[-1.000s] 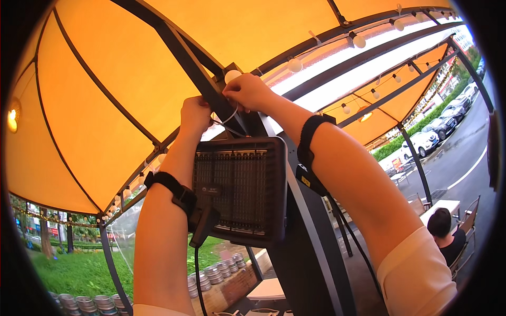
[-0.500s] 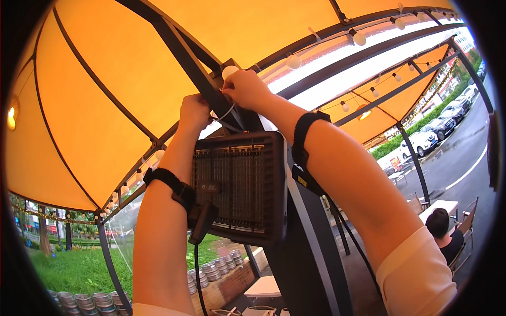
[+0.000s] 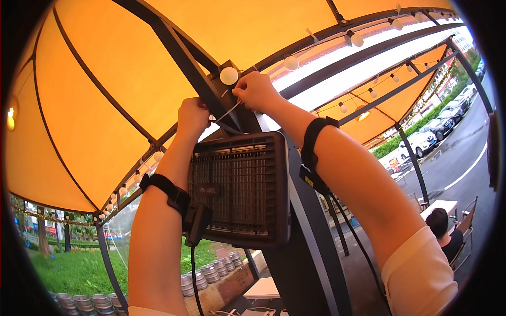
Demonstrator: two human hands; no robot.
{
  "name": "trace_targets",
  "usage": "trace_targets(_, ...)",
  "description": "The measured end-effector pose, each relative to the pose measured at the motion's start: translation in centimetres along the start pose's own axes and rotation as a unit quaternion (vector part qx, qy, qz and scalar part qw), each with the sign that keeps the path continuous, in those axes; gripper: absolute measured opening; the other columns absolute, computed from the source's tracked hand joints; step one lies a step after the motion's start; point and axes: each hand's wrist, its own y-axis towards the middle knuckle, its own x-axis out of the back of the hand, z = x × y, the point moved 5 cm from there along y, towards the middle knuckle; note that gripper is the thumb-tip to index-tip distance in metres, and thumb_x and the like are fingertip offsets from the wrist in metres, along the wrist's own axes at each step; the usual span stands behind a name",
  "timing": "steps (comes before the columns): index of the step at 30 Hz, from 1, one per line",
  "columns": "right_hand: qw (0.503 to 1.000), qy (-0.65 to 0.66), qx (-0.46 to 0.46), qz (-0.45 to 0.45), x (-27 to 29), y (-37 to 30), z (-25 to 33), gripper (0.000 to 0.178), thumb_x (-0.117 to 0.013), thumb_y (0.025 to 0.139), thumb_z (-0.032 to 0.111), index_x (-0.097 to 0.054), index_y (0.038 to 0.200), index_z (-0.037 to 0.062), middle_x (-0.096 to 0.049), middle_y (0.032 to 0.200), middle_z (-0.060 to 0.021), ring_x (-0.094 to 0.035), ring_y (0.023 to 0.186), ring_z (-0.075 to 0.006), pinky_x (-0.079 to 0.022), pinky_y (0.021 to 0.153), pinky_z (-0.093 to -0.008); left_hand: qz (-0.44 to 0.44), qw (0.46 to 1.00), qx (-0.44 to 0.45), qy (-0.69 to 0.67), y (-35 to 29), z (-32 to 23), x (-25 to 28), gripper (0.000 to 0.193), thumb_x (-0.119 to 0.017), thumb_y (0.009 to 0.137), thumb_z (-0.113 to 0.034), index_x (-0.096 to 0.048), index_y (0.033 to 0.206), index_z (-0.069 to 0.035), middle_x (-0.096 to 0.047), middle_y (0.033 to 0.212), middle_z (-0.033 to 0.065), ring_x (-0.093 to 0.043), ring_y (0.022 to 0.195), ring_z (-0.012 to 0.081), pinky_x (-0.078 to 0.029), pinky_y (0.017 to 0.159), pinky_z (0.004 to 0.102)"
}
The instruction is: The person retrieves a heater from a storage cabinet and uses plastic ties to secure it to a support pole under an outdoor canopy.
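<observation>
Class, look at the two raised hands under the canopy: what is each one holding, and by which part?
A thin pale tie or wire runs between them. The right hand pinches its upper end; the left hand grips its lower end, beside the dark frame bar.

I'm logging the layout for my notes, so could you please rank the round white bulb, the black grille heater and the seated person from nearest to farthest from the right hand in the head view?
1. Round white bulb: just left of the right hand.
2. Black grille heater: below it.
3. Seated person: far lower right.

Right hand (image 3: pixel 256 90) drew the white tie (image 3: pixel 227 111) taut
</observation>
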Motion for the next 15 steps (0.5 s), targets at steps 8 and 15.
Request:
trace_targets(8, 0.998, -0.031, 0.047, -0.033, -0.1, 0.6, 0.4, 0.017, -0.06, 0.083, 0.011, -0.073, 0.082, 0.0004, -0.068, 0.063, -0.0159, -0.068, 0.053, -0.0245, -0.056, 0.057, -0.0331, -0.032, 0.999, -0.033, 0.006, -0.7, -1.2, 0.0, 0.015, -0.058, 0.085, -0.004, -0.069, 0.086, 0.005, -0.066, 0.064, 0.0156, -0.066, 0.051, 0.0224, -0.05, 0.047, 0.0331)
trace_targets(15, 0.997, -0.041, 0.049, -0.036, -0.7, 0.7, 0.6, 0.016, -0.06, 0.083, 0.011, -0.073, 0.081, 0.0026, -0.068, 0.062, -0.0141, -0.068, 0.053, -0.0242, -0.057, 0.059, -0.0337, -0.029, 0.999, -0.025, -0.005, -0.5, -1.0, -0.1, 0.014, -0.059, 0.083, -0.004, -0.07, 0.085, 0.005, -0.066, 0.063, 0.016, -0.067, 0.051, 0.0233, -0.05, 0.047, 0.0336)
